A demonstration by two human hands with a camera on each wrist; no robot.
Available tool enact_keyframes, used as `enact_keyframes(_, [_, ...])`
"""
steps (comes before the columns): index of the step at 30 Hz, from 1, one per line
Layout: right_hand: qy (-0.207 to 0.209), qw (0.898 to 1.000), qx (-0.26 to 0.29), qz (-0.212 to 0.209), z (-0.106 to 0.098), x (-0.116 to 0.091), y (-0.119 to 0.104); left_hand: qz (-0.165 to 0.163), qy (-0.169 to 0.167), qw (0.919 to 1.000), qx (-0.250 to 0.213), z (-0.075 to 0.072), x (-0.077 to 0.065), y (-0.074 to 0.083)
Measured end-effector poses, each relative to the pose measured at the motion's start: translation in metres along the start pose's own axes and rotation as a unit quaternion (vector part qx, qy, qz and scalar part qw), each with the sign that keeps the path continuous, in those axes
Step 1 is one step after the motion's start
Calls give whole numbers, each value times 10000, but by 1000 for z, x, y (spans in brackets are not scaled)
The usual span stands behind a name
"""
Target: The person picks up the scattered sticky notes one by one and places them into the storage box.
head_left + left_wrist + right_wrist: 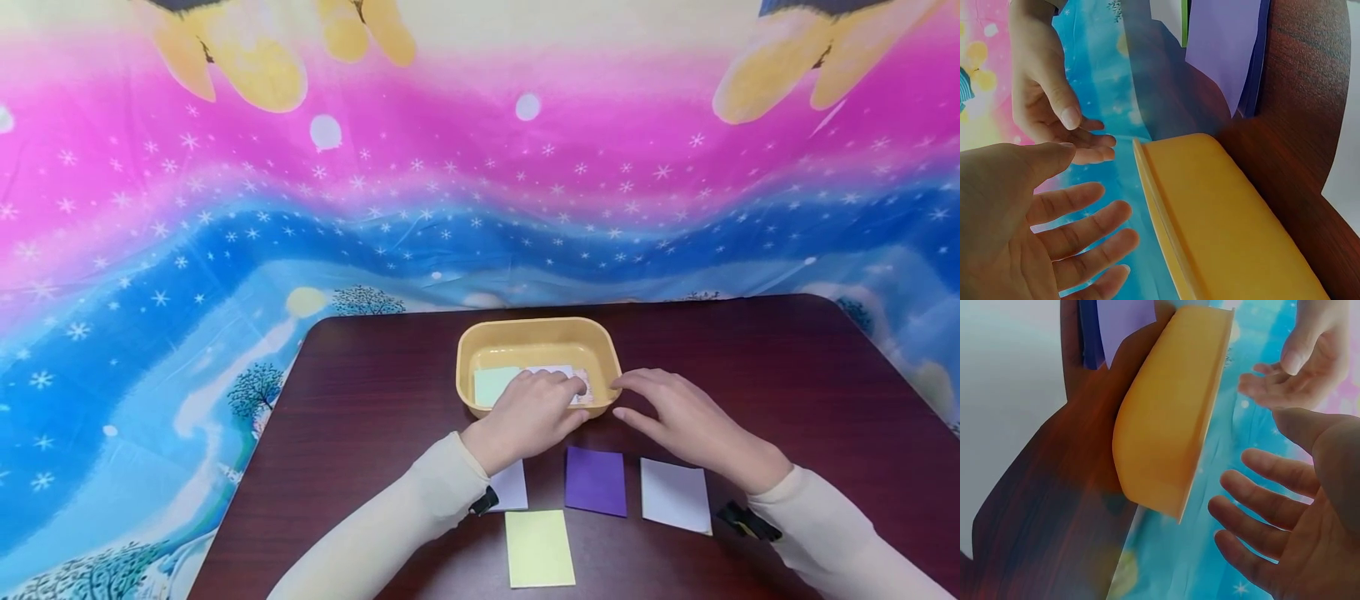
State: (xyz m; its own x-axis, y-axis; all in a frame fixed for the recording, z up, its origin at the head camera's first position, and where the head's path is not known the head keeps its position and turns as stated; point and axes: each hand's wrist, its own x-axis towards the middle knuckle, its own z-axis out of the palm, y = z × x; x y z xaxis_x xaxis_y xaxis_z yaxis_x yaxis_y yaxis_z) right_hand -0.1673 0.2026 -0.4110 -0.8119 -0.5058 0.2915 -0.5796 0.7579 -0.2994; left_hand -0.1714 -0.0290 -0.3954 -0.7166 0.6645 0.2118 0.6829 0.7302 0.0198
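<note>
A yellow plastic bin (pixel 540 327) stands toward the back of the table, with a pale green paper pad (pixel 497 382) and a whitish one (pixel 546 370) on its floor. My left hand (pixel 517 421) reaches over the bin's near rim, partly covering those pads; its fingers (pixel 1088 240) are spread and loosely bent, with nothing in them. At the bin's right end is my right hand (pixel 686 421), fingertips close to the rim. Its fingers (pixel 1260 515) are relaxed and apart, palm bare.
In front of the bin lie a purple pad (pixel 596 482), a white pad (pixel 675 494), a yellow pad (pixel 540 550) and a pale lilac pad (pixel 512 487) partly behind the left wrist. A patterned cloth (pixel 480 208) hangs behind the dark wooden table (pixel 382 375).
</note>
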Motion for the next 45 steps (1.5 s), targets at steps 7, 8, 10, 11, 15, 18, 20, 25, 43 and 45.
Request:
enact_keyframes(7, [42,10000,-33,-74,-2,-3,2,127,107,9999,-12,2,0,3])
enact_keyframes(8, [65,9999,-44,-86,-2,-4,2,135,107,9998,-30,2,0,3])
enact_keyframes(10, [95,9999,-69,-89,-2,-5,3,154,105,9998,-48,2,0,4])
enact_keyframes(11, [98,9999,-81,-79,-2,-6,4,163,112,9998,-50,2,0,5])
enact_keyframes(15, [-22,10000,-87,32,-2,-10,6,205,76,9998,-11,1,0,8])
enact_keyframes(18, [-116,9997,-122,158,-2,-13,7,241,4,9997,33,0,0,12])
enact_keyframes(20, [-144,9995,-158,215,-1,-15,8,261,-56,9996,52,-1,0,14])
enact_keyframes(25, [-175,9993,-202,269,0,-19,9,288,-138,9995,89,0,0,18])
enact_keyframes(43, [-258,9990,-297,192,12,-35,16,424,-267,9986,142,7,-4,26])
enact_keyframes(45, [-258,9991,-283,165,13,-36,17,419,-307,9986,114,7,-4,28])
